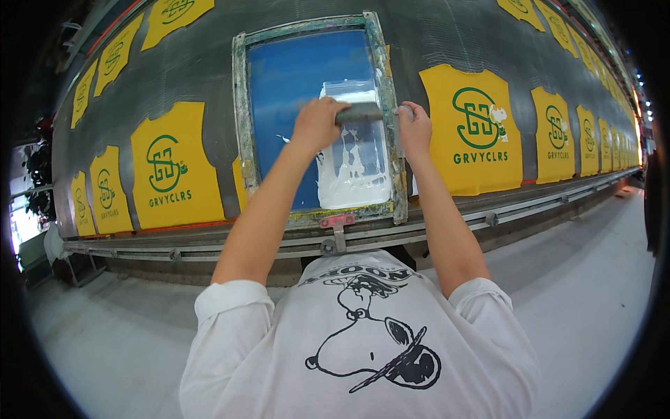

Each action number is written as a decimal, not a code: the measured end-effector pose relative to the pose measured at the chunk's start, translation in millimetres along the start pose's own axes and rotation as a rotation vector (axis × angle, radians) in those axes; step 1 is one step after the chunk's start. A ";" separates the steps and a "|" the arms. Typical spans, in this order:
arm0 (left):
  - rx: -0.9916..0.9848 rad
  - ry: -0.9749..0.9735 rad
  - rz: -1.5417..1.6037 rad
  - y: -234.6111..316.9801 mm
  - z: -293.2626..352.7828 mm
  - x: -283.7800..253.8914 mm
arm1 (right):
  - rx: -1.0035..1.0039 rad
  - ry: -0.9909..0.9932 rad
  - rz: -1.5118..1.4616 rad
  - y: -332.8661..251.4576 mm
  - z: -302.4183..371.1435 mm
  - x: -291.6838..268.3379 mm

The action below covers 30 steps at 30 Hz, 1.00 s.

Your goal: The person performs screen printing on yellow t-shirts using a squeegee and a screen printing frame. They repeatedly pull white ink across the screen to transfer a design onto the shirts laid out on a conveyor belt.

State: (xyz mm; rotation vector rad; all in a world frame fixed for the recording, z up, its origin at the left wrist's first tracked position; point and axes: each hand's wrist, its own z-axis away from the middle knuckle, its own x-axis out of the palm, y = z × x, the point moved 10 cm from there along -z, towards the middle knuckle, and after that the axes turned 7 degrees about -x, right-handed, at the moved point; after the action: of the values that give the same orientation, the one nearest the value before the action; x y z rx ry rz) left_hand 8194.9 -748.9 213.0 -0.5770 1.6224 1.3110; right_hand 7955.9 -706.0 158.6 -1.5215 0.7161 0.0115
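Note:
A screen printing frame point(241, 112) with a blue mesh lies on the long table in front of me. White ink point(356, 193) is spread in a patch over the right part of the mesh, thickest at the near end. Across this patch lies a squeegee point(360, 112), slightly blurred. My left hand point(317, 127) is closed on its left end, above the mesh. Over the frame's right rail, my right hand point(414, 128) is closed at the squeegee's right end. A yellow shirt panel under the frame is mostly hidden.
Yellow shirt panels with green prints lie in rows on the dark table point(209, 77). The nearest right panel point(471, 133) also bears a white print; the left panel point(174, 167) shows green only. A metal rail point(453, 227) with a red-topped bracket point(338, 222) runs along the near edge.

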 end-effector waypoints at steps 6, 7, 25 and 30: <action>0.059 0.117 0.046 59.3 132.5 15.4 | -0.007 0.036 0.037 -4.8 -5.5 -12.9; 0.044 0.114 0.048 60.4 150.6 22.5 | -0.030 0.026 0.045 -12.1 -4.9 -13.3; -0.074 -0.047 0.197 -149.7 249.3 -122.6 | -0.194 -0.015 -0.064 -165.6 106.9 211.4; -0.234 -0.137 0.150 -229.9 282.7 -171.5 | 0.140 -0.057 -0.081 -209.4 175.0 274.3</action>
State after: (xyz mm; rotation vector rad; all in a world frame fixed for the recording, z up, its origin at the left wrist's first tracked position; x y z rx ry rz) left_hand 8563.4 -591.8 254.5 -0.4997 1.4328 1.6295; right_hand 8338.8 -682.6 208.9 -1.4097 0.5973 -0.0555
